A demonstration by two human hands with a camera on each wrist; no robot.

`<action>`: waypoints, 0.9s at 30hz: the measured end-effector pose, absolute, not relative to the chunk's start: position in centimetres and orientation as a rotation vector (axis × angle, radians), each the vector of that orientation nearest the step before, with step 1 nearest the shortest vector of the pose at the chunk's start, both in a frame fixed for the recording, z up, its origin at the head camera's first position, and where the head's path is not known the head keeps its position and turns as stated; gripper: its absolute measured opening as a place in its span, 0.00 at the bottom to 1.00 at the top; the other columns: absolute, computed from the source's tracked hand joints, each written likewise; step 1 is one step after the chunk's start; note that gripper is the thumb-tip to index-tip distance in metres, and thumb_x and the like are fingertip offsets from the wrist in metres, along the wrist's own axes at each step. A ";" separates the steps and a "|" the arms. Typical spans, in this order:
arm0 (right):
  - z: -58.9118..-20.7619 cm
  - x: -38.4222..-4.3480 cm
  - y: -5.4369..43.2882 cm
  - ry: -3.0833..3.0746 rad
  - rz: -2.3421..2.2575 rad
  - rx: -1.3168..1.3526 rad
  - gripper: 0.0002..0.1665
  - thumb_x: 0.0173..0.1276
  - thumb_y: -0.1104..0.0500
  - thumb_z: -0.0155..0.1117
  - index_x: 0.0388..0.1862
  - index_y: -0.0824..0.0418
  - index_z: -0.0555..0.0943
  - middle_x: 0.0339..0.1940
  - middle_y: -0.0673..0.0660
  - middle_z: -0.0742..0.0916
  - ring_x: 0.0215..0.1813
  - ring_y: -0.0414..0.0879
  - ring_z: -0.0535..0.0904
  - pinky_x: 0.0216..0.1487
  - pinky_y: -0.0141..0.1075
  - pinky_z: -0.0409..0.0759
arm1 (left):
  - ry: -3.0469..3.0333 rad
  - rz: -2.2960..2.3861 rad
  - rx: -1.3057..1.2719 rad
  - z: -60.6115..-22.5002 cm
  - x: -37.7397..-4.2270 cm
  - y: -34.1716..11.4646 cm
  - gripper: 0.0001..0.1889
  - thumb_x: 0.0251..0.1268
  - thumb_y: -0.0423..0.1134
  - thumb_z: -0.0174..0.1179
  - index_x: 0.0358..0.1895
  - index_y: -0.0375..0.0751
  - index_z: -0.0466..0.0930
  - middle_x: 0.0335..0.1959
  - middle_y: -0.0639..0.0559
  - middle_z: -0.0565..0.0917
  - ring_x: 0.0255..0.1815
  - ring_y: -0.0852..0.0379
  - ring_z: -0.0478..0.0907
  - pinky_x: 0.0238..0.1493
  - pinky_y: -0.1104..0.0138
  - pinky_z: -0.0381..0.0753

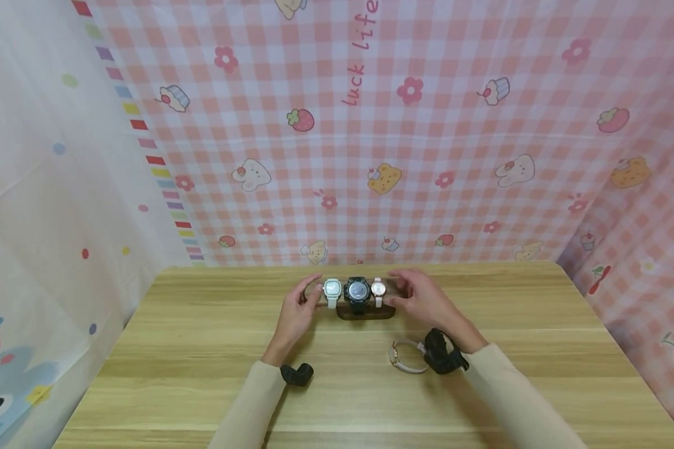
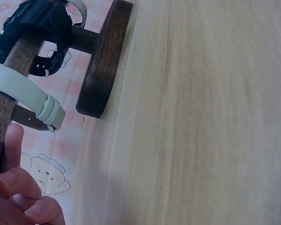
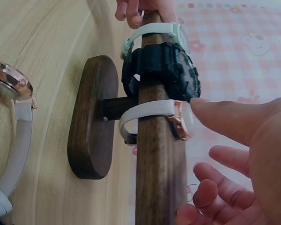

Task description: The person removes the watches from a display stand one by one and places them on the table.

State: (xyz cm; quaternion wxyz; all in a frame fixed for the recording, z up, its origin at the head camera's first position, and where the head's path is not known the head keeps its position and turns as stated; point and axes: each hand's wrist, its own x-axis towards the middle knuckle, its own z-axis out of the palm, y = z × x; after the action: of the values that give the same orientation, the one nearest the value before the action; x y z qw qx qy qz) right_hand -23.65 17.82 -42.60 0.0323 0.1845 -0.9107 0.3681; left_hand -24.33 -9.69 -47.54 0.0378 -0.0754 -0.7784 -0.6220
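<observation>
Checked cloth (image 1: 337,149): up at 12 o'clock in the head view, there it is, "luck life" in reddish-pink lettering (image 1: 361,48), turned sideways, climbing from "luck" up to "life"!
Cloth's lower edge: straight down at those words' 6 o'clock, a clipped scrap of similar print, an "e" peeking out just above the worktop (image 1: 230,318).
Black watch (image 1: 358,290): big round dial, yet any figures are too small to read.
Mint watch (image 1: 332,289): at the black one's 9 o'clock, dial equally unreadable.
Rose-gold watch (image 1: 378,289): over at 3 o'clock, same verdict!
</observation>
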 end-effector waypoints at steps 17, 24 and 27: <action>-43.7 -25.0 16.9 -2.836 1.211 0.462 0.26 0.60 0.59 0.75 0.56 0.66 0.82 0.38 0.57 0.81 0.38 0.47 0.74 0.40 0.35 0.75 | -2.344 -1.878 -0.212 -50.4 -25.8 -9.8 0.19 0.75 0.42 0.57 0.64 0.43 0.77 0.24 0.52 0.69 0.25 0.58 0.72 0.35 0.60 0.86; -43.9 -25.0 16.3 -2.842 1.122 0.438 0.25 0.59 0.57 0.76 0.53 0.67 0.83 0.33 0.55 0.80 0.35 0.46 0.74 0.37 0.36 0.74 | -2.342 -1.872 -0.209 -50.5 -25.9 -9.8 0.18 0.75 0.41 0.57 0.64 0.45 0.78 0.23 0.53 0.69 0.27 0.48 0.74 0.35 0.58 0.86; -44.1 -25.1 16.1 -2.844 1.040 0.408 0.25 0.59 0.54 0.77 0.53 0.63 0.84 0.32 0.54 0.79 0.34 0.45 0.73 0.36 0.36 0.72 | -2.344 -1.872 -0.211 -50.5 -25.9 -9.8 0.18 0.75 0.42 0.57 0.64 0.44 0.78 0.23 0.52 0.69 0.28 0.48 0.75 0.33 0.61 0.85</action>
State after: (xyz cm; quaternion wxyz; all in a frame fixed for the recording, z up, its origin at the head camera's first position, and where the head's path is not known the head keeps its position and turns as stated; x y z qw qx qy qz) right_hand -25.07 16.07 -44.11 0.0429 0.1335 -0.9299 0.3401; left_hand -25.91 -9.79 -50.52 0.0673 -0.0699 -0.7777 -0.6211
